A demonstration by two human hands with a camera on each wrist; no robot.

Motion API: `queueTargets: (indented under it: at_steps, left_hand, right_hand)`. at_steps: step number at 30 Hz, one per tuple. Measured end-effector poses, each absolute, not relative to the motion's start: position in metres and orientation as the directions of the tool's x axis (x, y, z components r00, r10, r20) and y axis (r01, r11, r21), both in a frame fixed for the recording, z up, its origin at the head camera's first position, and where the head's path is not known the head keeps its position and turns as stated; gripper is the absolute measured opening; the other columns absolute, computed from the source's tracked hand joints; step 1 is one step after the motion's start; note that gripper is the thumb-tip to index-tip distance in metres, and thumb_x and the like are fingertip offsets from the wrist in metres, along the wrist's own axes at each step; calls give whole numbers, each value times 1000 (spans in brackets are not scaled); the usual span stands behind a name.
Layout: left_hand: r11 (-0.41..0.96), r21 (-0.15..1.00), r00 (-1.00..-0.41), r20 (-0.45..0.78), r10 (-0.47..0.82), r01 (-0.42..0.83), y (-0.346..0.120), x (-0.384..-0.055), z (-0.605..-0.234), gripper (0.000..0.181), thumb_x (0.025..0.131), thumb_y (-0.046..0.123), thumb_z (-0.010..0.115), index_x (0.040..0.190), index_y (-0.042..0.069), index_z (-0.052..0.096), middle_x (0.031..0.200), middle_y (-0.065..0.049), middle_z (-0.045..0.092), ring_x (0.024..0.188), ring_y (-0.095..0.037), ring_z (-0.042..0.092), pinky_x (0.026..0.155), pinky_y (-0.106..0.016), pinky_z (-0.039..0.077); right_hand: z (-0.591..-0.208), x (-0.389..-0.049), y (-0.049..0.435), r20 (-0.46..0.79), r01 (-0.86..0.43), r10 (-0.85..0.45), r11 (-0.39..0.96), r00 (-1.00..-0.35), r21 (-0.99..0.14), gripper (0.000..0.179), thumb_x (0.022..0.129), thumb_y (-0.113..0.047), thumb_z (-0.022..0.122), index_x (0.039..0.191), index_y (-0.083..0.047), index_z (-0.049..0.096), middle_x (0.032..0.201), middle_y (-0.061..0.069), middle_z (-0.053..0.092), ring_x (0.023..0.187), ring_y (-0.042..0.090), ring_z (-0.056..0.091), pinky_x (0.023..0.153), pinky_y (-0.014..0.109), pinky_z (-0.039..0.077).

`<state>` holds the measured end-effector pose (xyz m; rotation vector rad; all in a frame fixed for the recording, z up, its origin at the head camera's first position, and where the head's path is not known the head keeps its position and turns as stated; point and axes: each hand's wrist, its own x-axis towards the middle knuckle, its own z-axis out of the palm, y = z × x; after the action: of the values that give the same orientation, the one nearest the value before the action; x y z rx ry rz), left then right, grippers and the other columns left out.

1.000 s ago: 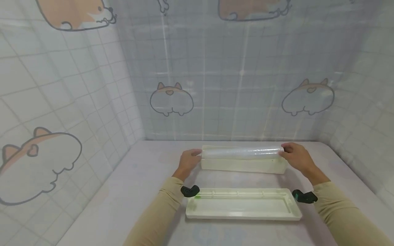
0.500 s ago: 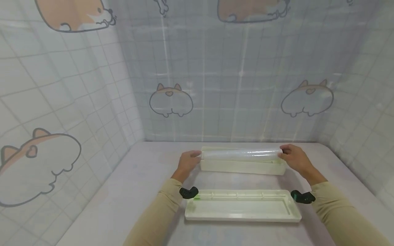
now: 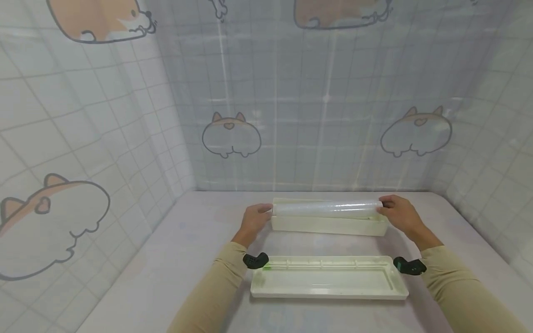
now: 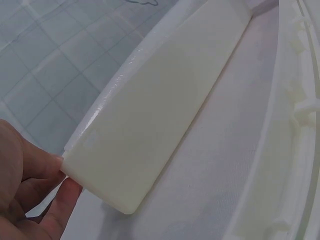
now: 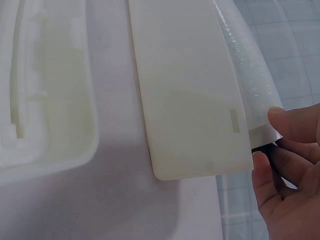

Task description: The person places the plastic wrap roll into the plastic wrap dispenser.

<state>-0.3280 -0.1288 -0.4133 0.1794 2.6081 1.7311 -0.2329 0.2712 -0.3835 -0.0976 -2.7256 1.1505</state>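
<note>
A long off-white box, without a cover on top, stands toward the back of the table. A roll of plastic wrap lies along its top, its right end raised above the rim. My left hand grips the box's left end, fingertips at the top corner; the left wrist view shows one finger against the end face. My right hand pinches the roll's right end, with the thumb and fingers just outside the box's end. The roll's underside is hidden by the front wall.
An off-white lid, inner side up with a ridge along its back, lies in front of the box between the forearms. Dark wrist cameras overhang its back corners. A patterned curtain closes off the back and sides of the table.
The roll's right end sits slightly lower, and the box's front rim shows more clearly beneath it. Both hands have stayed nearly in place; the lid has not moved.
</note>
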Motion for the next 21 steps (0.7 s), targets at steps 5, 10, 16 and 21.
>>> queueTargets:
  at_steps: [5,10,16,21]
  left_hand:
    - [381,921,-995,53,90,83,-128,-328,-412,35,93,8,62,128,3,67,134,-15,62,130,-34,52,102,-49,47]
    - [360,927,-992,64,109,100,-130,-328,-412,37,92,7,62,128,2,67,133,-16,62,129,-34,53,101,-49,48]
    - [356,930,-991,51,126,93,-130,-327,-411,38,92,7,62,129,2,66,134,-16,62,127,-35,55,102,-50,47]
    - [360,929,-991,40,130,85,-131,-328,-410,38,92,8,62,130,2,66,135,-16,62,125,-35,56,103,-50,46]
  right_hand:
    - [-383,-232,271,145,-14,129,698,-981,-716,51,101,-19,57,138,14,44,138,39,47,128,53,44,100,63,41]
    - [-383,-232,272,140,-16,125,687,-982,-726,52,102,-19,57,139,14,43,139,39,46,129,53,43,100,63,41]
    - [-383,-232,273,133,-12,125,683,-983,-730,52,102,-21,57,139,13,44,139,38,46,129,53,44,99,63,42]
    - [-384,-233,275,127,-2,132,687,-983,-727,52,102,-21,58,139,13,44,139,38,46,128,52,45,99,63,42]
